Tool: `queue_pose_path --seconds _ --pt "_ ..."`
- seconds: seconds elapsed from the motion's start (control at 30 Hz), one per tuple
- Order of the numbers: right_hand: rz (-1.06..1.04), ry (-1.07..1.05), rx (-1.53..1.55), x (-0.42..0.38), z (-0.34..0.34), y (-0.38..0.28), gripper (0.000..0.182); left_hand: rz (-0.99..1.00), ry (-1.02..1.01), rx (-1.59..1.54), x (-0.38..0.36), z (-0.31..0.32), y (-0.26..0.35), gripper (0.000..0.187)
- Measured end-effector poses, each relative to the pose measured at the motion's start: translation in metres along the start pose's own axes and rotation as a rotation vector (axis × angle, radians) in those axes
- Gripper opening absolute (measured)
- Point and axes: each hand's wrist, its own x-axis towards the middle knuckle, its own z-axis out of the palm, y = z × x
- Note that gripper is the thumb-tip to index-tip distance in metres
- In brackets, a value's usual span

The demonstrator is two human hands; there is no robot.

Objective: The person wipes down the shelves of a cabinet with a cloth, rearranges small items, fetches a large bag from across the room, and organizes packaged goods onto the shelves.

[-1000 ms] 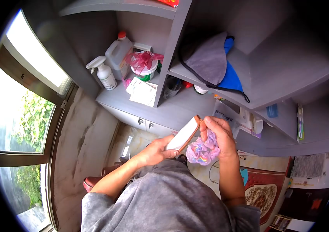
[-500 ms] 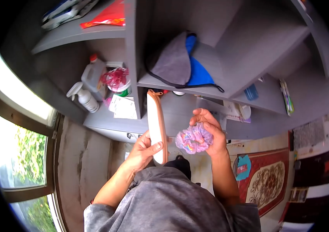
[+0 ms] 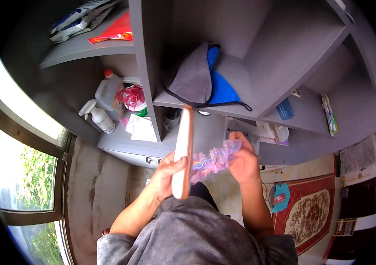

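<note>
My left hand (image 3: 166,174) is closed round the lower part of a long, narrow white zip pouch (image 3: 181,163) with an orange-brown zipper edge, held nearly upright. My right hand (image 3: 244,162) grips one end of a pink-purple scrunchie (image 3: 214,160) with rainbow markings. The scrunchie is stretched sideways between that hand and the pouch. Its left end reaches the pouch's right edge; whether my left fingers hold it behind there is hidden. Some blur covers the scrunchie and the pouch's top.
A grey shelf unit (image 3: 241,70) stands in front, with a grey and blue cloth (image 3: 205,81) on it. To the left are a spray bottle (image 3: 99,118), a jug (image 3: 108,95) and a tub (image 3: 136,104). Toothbrushes (image 3: 329,114) lean at right. A red patterned rug (image 3: 309,212) lies on the floor.
My right hand has moved slightly with the scrunchie, which went from a bunched ring to stretched out against the pouch. The pouch has shifted a little to the right and down.
</note>
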Motion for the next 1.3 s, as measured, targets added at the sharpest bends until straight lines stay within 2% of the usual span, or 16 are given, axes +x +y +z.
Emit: queue_pose_path --seconds 0.1,0.23,0.33,0.43,0.63,0.77,0.83,0.9,0.93,0.97,1.0,1.03,1.13,1.2,1.27,1.3 --pt "-0.033 -0.116 0.233 0.011 0.001 -0.017 0.036 0.197 0.141 0.105 -0.008 -0.007 0.005 0.030" --pt "0.064 -0.311 0.314 0.020 -0.002 -0.027 0.035 0.319 0.124 0.214 -0.012 -0.006 0.010 0.031" --pt "0.046 -0.264 0.235 0.024 -0.002 -0.033 0.035 0.315 0.183 0.256 -0.002 0.011 0.007 0.031" --pt "-0.001 -0.129 -0.101 0.019 0.016 -0.043 0.037 0.343 0.209 0.549 0.006 0.042 0.010 0.033" --pt "-0.132 -0.099 -0.091 0.021 0.010 -0.068 0.041 0.489 0.491 0.464 0.027 0.043 0.007 0.034" --pt "-0.142 -0.137 0.039 0.022 -0.007 -0.066 0.041 0.498 0.479 0.541 0.038 0.056 -0.009 0.034" --pt "-0.174 -0.088 -0.053 0.017 -0.003 -0.065 0.042 0.509 0.454 0.518 0.041 0.058 -0.016 0.034" --pt "-0.190 -0.111 -0.176 0.012 0.001 -0.062 0.046 0.409 0.503 0.436 0.040 0.079 -0.017 0.041" --pt "-0.193 -0.165 -0.257 0.009 0.002 -0.059 0.049 0.459 0.506 0.573 0.047 0.078 -0.022 0.048" --pt "-0.199 -0.221 -0.339 0.006 0.002 -0.054 0.053 0.410 0.338 0.641 0.050 0.084 -0.021 0.049" --pt "-0.229 -0.217 -0.455 0.005 -0.005 -0.045 0.073 0.387 0.271 0.835 0.057 0.080 -0.025 0.047" --pt "-0.236 -0.313 -0.451 0.002 0.003 -0.048 0.062 0.450 0.114 1.149 0.061 0.085 -0.025 0.040" --pt "-0.150 -0.168 -0.544 -0.002 0.004 -0.050 0.047 0.171 -0.097 1.324 0.059 0.119 -0.013 0.034" --pt "-0.246 -0.066 -0.631 -0.006 0.009 -0.053 0.043 0.062 -0.139 1.414 0.059 0.124 0.003 0.028" --pt "-0.359 0.030 -0.674 -0.005 0.013 -0.055 0.039 0.668 -0.101 1.546 0.067 0.111 0.024 0.019" --pt "-0.435 0.056 -0.826 -0.005 0.018 -0.064 0.035 0.796 0.006 1.577 0.073 0.114 0.046 0.012"
